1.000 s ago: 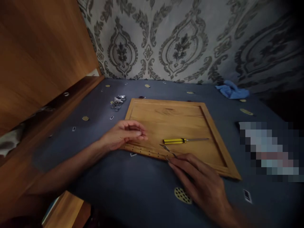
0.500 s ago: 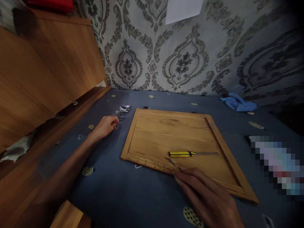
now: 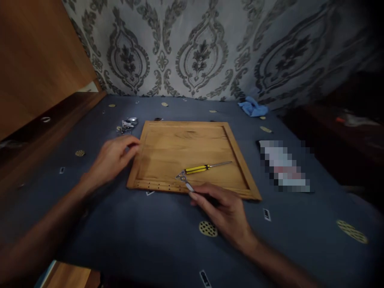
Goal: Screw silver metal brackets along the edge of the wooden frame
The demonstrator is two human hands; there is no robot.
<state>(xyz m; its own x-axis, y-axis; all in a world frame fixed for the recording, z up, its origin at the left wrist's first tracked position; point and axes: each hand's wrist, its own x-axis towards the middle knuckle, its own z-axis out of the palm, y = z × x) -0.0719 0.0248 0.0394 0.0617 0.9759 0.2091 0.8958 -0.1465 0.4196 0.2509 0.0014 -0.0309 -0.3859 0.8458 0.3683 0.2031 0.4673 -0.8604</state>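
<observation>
A framed wooden panel (image 3: pixel 186 144) lies flat on the blue patterned cloth, with a row of small dark holes along its near left edge. A yellow and black screwdriver (image 3: pixel 197 169) rests on it, its shaft pointing right. My right hand (image 3: pixel 225 210) pinches a small metal hinge (image 3: pixel 182 176) over the panel's near edge. Beside the panel's left edge is my left hand (image 3: pixel 115 158), its thumb and fingers curled towards each other; what they hold, if anything, is too small to make out. Several metal pieces (image 3: pixel 129 124) lie in a pile beyond it.
A crumpled blue cloth (image 3: pixel 253 107) lies at the back right. On the right is a flat pixelated object (image 3: pixel 283 166). Wooden furniture (image 3: pixel 39 60) stands along the left, and a patterned wall (image 3: pixel 162 40) rises behind.
The view has shifted to the right. My left hand has moved from near the metal pile towards the panel's left edge. The hinge in my right hand now shows its broad face.
</observation>
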